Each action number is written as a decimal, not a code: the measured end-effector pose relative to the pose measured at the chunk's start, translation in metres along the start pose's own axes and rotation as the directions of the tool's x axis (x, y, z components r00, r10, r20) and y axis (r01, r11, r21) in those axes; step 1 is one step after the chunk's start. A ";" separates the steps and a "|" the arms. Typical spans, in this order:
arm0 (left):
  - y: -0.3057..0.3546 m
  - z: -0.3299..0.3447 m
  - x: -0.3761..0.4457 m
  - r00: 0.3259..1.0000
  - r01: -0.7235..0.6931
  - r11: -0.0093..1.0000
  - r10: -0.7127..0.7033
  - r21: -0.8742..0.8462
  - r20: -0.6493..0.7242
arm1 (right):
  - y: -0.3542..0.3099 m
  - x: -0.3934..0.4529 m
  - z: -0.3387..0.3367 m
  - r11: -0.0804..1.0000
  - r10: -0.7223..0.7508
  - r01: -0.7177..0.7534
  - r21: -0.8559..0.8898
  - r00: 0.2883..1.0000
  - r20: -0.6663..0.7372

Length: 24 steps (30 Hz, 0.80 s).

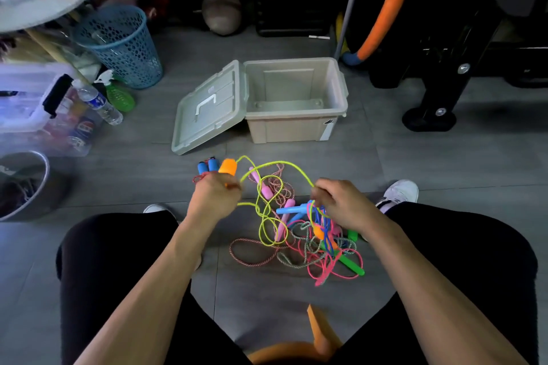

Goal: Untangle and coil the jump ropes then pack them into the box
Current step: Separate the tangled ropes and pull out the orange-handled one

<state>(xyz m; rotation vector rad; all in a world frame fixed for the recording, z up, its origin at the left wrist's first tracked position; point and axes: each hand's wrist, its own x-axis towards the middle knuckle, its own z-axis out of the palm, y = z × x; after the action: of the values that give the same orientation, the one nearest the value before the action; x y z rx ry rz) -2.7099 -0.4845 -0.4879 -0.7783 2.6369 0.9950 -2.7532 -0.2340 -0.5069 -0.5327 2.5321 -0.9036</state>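
Fingers of your left hand [216, 191] curl around an orange foam handle [227, 166]; two blue handles [207, 166] sit just beside it. Fingers of your right hand [341, 201] pinch the thin, glossy yellow cord [268, 164], which arcs between both hands and loops down into the tangle of jump ropes [299, 234] on the grey floor [415, 157]: braided red-white cord, pink, blue and green plastic handles. Beyond the tangle stands the beige plastic box [296, 124], rectangular, its hinged lid [207, 109] thrown open leftward; nothing visible inside. Far left, a blue perforated basket [121, 47].
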 end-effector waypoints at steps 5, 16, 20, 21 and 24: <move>0.007 0.007 -0.012 0.961 -0.272 0.956 0.275 0.111 -0.010 | -0.014 -0.005 -0.007 0.995 -0.097 0.097 0.004 0.995 0.017; 0.023 0.025 -0.020 0.745 -0.665 0.736 0.666 0.126 0.041 | -0.030 -0.015 -0.008 0.984 -0.171 0.165 0.059 0.980 0.105; 0.021 0.024 -0.019 0.718 -0.691 0.709 0.695 0.138 0.022 | -0.026 -0.012 -0.010 0.982 -0.166 0.161 0.098 0.985 0.048; 0.021 0.026 -0.019 0.723 -0.681 0.712 0.690 0.170 0.008 | -0.024 -0.010 -0.009 0.982 -0.164 0.160 0.102 0.986 0.033; 0.028 0.023 -0.024 0.714 -0.665 0.711 0.695 0.230 -0.085 | -0.017 -0.007 -0.002 0.983 -0.158 0.155 0.095 0.987 0.027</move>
<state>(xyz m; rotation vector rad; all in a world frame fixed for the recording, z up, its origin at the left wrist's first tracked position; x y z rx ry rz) -2.7051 -0.4418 -0.4811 0.2281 3.1799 0.8178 -2.7446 -0.2413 -0.4925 -0.7197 2.4305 -1.0520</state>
